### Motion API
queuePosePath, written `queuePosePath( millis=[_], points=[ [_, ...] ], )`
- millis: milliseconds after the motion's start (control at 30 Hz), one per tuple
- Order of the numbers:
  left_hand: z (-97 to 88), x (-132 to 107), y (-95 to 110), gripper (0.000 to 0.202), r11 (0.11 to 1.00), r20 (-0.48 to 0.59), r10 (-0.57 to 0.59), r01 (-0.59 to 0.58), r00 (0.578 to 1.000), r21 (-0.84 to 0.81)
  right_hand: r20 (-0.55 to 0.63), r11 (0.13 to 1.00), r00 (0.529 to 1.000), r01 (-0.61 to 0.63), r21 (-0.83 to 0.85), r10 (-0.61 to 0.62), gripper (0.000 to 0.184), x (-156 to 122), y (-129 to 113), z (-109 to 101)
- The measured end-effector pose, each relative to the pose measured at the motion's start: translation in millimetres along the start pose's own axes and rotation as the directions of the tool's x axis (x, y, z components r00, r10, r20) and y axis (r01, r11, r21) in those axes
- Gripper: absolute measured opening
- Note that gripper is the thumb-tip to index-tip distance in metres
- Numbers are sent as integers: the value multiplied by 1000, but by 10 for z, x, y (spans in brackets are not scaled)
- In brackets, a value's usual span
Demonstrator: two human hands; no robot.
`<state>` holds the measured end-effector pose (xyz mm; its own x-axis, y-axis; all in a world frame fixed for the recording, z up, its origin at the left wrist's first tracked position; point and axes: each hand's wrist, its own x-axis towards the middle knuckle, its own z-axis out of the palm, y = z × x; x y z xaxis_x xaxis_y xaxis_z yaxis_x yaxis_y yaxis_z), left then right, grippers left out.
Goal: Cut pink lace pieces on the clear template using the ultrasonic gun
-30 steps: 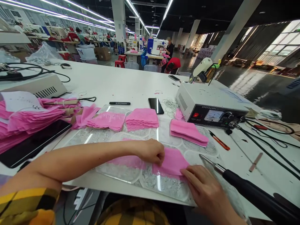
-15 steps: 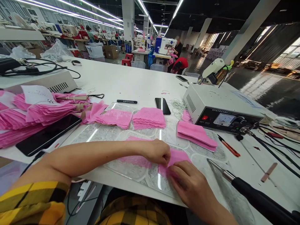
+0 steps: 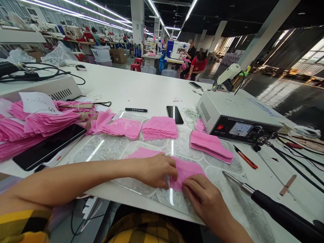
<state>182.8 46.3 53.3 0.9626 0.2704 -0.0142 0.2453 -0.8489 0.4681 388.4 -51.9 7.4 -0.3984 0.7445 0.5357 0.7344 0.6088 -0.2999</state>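
A flat pink fabric piece (image 3: pixel 186 170) lies on clear plastic templates (image 3: pixel 121 143) in front of me. My right hand (image 3: pixel 204 194) has its fingertips and thumb closed on the fabric's near right corner. At the fabric's left edge, my left hand (image 3: pixel 155 170) is bent with thumb and fingers apart, holding nothing that I can see. Beneath and behind it lies another pink fabric piece (image 3: pixel 144 153), partly covered by the hand. Two pink stacks, the left stack (image 3: pixel 124 126) and the middle stack (image 3: pixel 160 127), sit farther back. A folded pink piece (image 3: pixel 211 145) rests to the right.
A black-handled tool with a metal tip (image 3: pixel 268 202) lies right of my right hand, near an orange cutter (image 3: pixel 245 157). Behind stands a control box (image 3: pixel 240 114). Phones (image 3: pixel 175 114), a marker (image 3: pixel 136 110) and pink bundles (image 3: pixel 50 118) lie around the table.
My left hand has let go of the fabric and moved left, its fingers parting. The fabric now lies flatter. A person in red in the background has straightened up.
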Motion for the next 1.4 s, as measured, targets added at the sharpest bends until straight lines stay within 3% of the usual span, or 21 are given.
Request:
queuePosePath(
  millis=[300, 500, 600, 667, 800, 1067, 1400],
  points=[
    [96, -25, 46, 10, 986, -50, 51, -42, 997, 164, 0, 999, 1000, -20, 37, 20, 17, -14, 9, 5],
    [105, -30, 67, 21, 961, -77, 93, -70, 993, 268, -23, 998, 1000, -20, 62, 22, 16, -4, 22, 7],
    [123, -33, 70, 16, 956, -108, 111, -77, 988, 282, -20, 997, 999, -36, 68, 38, 17, 4, 19, 8],
    [139, -36, 71, 7, 963, -131, 109, -73, 985, 258, -16, 996, 999, -44, 72, 46, 18, 7, 17, 11],
    [172, -37, 64, 17, 984, -177, 75, -44, 981, 173, -27, 996, 999, -45, 77, 47, 17, 0, 21, 20],
    [180, -4, 62, 9, 997, -253, -66, 58, 965, -40, -28, 996, 997, -72, 53, 73, 10, 8, -30, -53],
    [141, -2, 38, 13, 983, -185, -128, 99, 974, -157, -101, 982, 992, -95, -160, 80, 21, -134, 39, -138]
  ],
)
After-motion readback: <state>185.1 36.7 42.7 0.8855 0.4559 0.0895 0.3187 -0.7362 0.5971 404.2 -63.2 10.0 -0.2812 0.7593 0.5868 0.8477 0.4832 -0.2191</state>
